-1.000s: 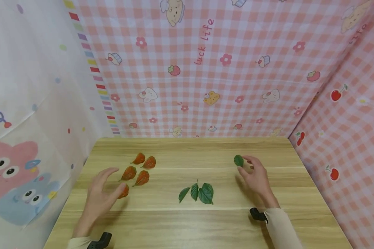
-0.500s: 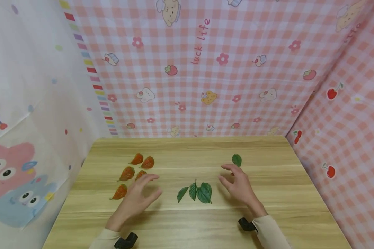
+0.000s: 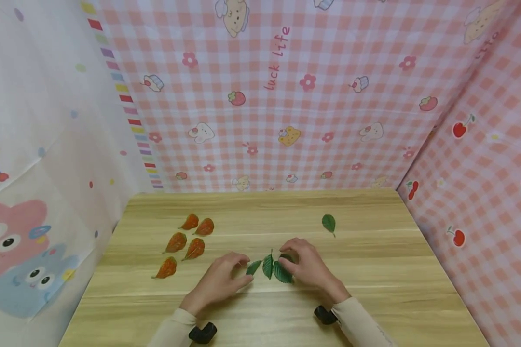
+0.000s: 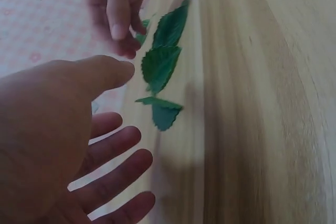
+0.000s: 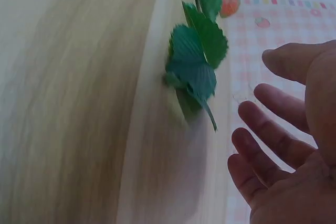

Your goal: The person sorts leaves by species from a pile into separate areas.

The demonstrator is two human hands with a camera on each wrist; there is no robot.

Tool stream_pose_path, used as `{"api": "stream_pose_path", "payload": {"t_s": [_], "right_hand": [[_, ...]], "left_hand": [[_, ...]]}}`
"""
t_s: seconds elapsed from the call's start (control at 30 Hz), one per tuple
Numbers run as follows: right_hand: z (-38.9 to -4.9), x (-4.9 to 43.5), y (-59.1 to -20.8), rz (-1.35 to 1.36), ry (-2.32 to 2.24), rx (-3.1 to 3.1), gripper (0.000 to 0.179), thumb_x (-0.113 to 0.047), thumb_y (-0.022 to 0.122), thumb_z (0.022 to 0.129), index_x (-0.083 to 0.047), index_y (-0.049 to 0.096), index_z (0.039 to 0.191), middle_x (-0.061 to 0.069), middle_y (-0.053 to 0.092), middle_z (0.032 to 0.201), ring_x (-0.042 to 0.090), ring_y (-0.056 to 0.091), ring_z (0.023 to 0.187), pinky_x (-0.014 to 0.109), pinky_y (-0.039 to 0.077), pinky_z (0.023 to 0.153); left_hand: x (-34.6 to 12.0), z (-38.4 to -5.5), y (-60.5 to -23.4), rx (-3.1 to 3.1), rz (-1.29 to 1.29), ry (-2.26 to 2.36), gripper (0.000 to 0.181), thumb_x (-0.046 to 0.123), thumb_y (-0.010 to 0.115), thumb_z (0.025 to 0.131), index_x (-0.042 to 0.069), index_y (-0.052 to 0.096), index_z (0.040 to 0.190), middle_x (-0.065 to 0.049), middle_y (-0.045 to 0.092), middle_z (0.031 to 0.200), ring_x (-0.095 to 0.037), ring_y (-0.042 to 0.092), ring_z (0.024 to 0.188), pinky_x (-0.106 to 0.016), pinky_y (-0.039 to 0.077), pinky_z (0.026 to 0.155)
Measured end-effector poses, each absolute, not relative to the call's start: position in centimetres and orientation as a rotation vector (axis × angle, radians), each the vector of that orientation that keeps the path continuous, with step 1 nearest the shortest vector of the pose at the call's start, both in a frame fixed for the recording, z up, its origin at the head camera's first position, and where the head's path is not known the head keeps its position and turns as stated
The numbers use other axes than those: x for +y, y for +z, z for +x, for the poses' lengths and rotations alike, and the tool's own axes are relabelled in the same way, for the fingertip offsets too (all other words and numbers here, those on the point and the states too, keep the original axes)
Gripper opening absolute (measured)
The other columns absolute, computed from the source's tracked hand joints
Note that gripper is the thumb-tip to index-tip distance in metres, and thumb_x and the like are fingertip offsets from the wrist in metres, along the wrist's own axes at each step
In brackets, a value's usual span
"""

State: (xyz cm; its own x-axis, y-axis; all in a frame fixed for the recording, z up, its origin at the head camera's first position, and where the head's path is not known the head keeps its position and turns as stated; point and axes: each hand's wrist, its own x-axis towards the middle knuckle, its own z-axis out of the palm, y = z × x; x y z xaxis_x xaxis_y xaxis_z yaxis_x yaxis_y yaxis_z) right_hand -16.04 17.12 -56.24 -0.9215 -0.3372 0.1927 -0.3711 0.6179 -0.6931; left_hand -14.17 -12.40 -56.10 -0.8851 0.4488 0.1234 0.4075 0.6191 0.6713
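Note:
Green serrated leaves lie in a small group mid-table: a narrow leaf (image 3: 253, 268) on the left, an upright one (image 3: 267, 266) in the middle and broader leaves (image 3: 282, 273) on the right. My left hand (image 3: 220, 278) hovers just left of the narrow leaf, thumb and fingers spread apart with nothing between them. On the other side, my right hand (image 3: 309, 264) reaches over the broader leaves and partly covers them. In the right wrist view its fingers (image 5: 273, 135) are spread, apart from the leaf cluster (image 5: 194, 72). A single green leaf (image 3: 328, 223) lies farther back, beyond the right hand.
Several orange-red leaves (image 3: 176, 242) lie in two loose columns on the left of the wooden table (image 3: 260, 318). A pink checked cloth (image 3: 260, 115) hangs behind the table, with more printed cloth on both sides.
My right hand has left the single green leaf at the back right and moved inward to the green group. My left hand has moved right, away from the orange-red leaves, to the group's left side.

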Motion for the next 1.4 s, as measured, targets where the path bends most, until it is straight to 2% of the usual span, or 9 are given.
{"api": "stream_pose_path", "payload": {"t_s": [0.2,0.37,0.63,0.97,1.4], "right_hand": [[-16.0,15.6,-56.8,0.616,1.163,-2.85,0.013,-0.018,0.085,0.103,-0.009,0.082,0.111,0.003,0.079,0.114,0.024,0.069,0.112,0.045,0.058,0.1],[-16.2,14.8,-57.2,0.571,1.171,-2.866,0.014,-0.023,0.088,0.101,-0.011,0.081,0.103,0.002,0.077,0.105,0.02,0.065,0.104,0.038,0.055,0.093],[-16.5,14.2,-58.0,0.524,1.133,-2.875,0.018,-0.025,0.091,0.097,-0.014,0.079,0.093,-0.003,0.072,0.096,0.014,0.059,0.096,0.031,0.051,0.087],[-16.6,14.0,-58.9,0.578,1.039,-2.809,0.015,-0.019,0.092,0.094,-0.015,0.079,0.088,-0.003,0.073,0.091,0.014,0.06,0.091,0.034,0.05,0.086],[-16.8,13.7,-58.5,0.521,1.16,-2.826,0.014,-0.012,0.09,0.095,-0.017,0.08,0.087,-0.006,0.073,0.093,0.015,0.062,0.094,0.038,0.049,0.094]], "left_hand": [[-11.5,-14.7,-56.8,2.826,0.731,1.025,0.034,0.028,0.091,0.097,0.009,0.079,0.123,-0.003,0.082,0.115,-0.019,0.077,0.105,-0.043,0.064,0.093],[-11.0,-15.2,-57.0,2.861,0.744,0.953,0.021,0.024,0.091,0.094,0.012,0.081,0.108,0.001,0.078,0.102,-0.011,0.068,0.092,-0.033,0.057,0.082],[-10.5,-15.4,-57.3,2.891,0.722,0.911,0.013,0.018,0.091,0.092,0.013,0.08,0.098,0.004,0.075,0.092,-0.009,0.064,0.084,-0.028,0.052,0.076],[-11.1,-15.5,-57.7,2.884,0.746,0.964,0.007,0.009,0.085,0.093,0.011,0.081,0.098,0.003,0.075,0.089,-0.007,0.065,0.082,-0.026,0.053,0.074],[-12.2,-15.7,-57.5,2.845,0.687,1.076,0.007,0.008,0.083,0.096,0.014,0.08,0.096,0.007,0.072,0.086,-0.004,0.06,0.078,-0.021,0.05,0.072]]}}
